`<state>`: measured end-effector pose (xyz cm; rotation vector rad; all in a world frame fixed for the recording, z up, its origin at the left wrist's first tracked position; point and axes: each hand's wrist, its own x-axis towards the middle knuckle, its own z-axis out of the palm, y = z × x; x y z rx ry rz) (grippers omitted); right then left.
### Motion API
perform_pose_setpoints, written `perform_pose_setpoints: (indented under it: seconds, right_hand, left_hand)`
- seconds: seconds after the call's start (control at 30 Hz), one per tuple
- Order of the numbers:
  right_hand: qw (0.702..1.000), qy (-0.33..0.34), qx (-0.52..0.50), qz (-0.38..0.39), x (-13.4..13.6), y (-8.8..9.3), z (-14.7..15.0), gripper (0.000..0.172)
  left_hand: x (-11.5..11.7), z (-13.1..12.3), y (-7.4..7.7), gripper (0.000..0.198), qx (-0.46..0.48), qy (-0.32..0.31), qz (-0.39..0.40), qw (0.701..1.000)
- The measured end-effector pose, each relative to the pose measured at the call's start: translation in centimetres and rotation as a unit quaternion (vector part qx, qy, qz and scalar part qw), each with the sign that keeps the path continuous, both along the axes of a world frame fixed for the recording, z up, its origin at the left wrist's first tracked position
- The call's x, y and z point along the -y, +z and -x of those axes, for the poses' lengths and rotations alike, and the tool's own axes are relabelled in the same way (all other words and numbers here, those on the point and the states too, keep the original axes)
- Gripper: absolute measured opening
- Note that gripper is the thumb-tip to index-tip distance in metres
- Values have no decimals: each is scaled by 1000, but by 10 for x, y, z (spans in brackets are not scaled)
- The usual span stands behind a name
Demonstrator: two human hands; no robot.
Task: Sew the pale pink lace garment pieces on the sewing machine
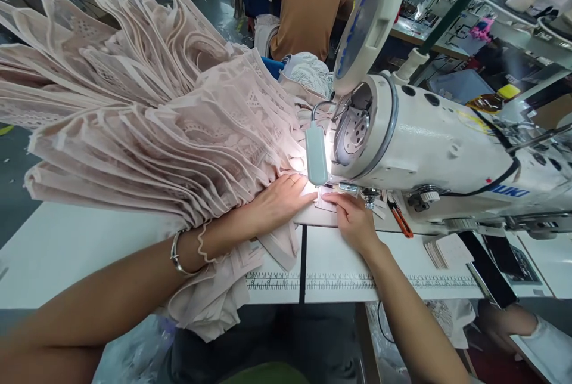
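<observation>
Under the lit head of a white sewing machine (429, 133), a small pale pink fabric piece (328, 204) lies at the needle area. My right hand (356, 220) is closed at its right edge, index finger forward and the other fingers curled under. From the left, my left hand (280, 200) rests flat beside the needle, fingers stretched over pink garment fabric. A large heap of pink lace-trimmed garments (192, 133) rises behind my left forearm, and some of the cloth hangs over the table's front edge. A grey-green lamp (316, 154) partly hides the needle.
Orange snips (399, 217) lie beside the machine bed. Further right are a stack of pale cards or fabric pieces (449, 251) and a dark phone (489, 271). A printed ruler (344, 281) runs along the table's front edge. Someone in a brown shirt (308, 2) sits ahead.
</observation>
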<state>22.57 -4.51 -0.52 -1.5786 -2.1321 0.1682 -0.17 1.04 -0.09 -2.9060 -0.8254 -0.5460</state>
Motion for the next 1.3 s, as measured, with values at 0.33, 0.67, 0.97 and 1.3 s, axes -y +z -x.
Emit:
perform_pose_setpoints:
  seconds: [0.33,0.67,0.97,1.3]
  right_hand:
    - [999,36,-18,6,3,8,5,39]
    - [998,51,-20,-10,4,6,4,39]
    - [997,60,-19,-39,3,4,2,41]
    - [990,135,18,-45,5,11,1,35]
  left_hand:
    - [4,1,0,29,6,-90,68,994]
    - [7,-4,-3,33,-8,-66,4,998]
    - [6,-4,-4,32,16,-83,-8,996]
    - [12,7,2,19,41,-38,43,997]
